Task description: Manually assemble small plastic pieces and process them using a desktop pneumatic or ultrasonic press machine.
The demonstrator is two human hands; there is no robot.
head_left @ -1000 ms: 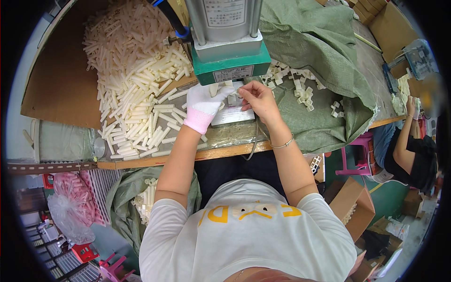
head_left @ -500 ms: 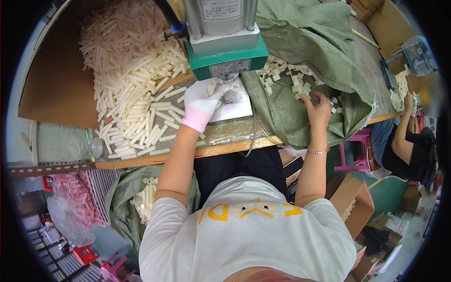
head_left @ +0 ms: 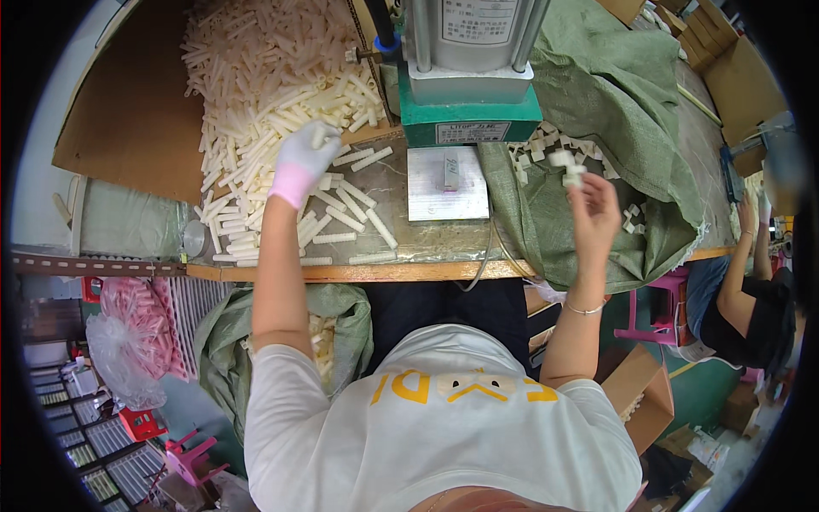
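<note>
My left hand [head_left: 305, 160], in a white glove with a pink cuff, is at the near part of a heap of cream plastic tubes [head_left: 247, 145]. Its fingers are curled; what they hold, if anything, cannot be made out. My right hand [head_left: 596, 213] is bare and pinches a small white square plastic fitting [head_left: 573, 177], blurred by motion. It is above a green woven sack [head_left: 546, 230], where more such fittings [head_left: 589, 150] lie. Between my hands is a press with a green head [head_left: 469, 115]. Below that, a small metal block [head_left: 450, 175] stands on a metal plate [head_left: 426, 196].
A brown cardboard sheet [head_left: 119, 128] borders the tube heap. Loose tubes [head_left: 354, 205] lie near the wooden table edge [head_left: 341, 273]. A hose [head_left: 488, 256] hangs beside the plate. Another sack [head_left: 222, 333] is below the table. At the right, another person [head_left: 742, 299] works.
My left hand has moved left from under the press to the tube heap. My right hand has lifted a fitting from the sack. The view has shifted, baring the metal plate.
</note>
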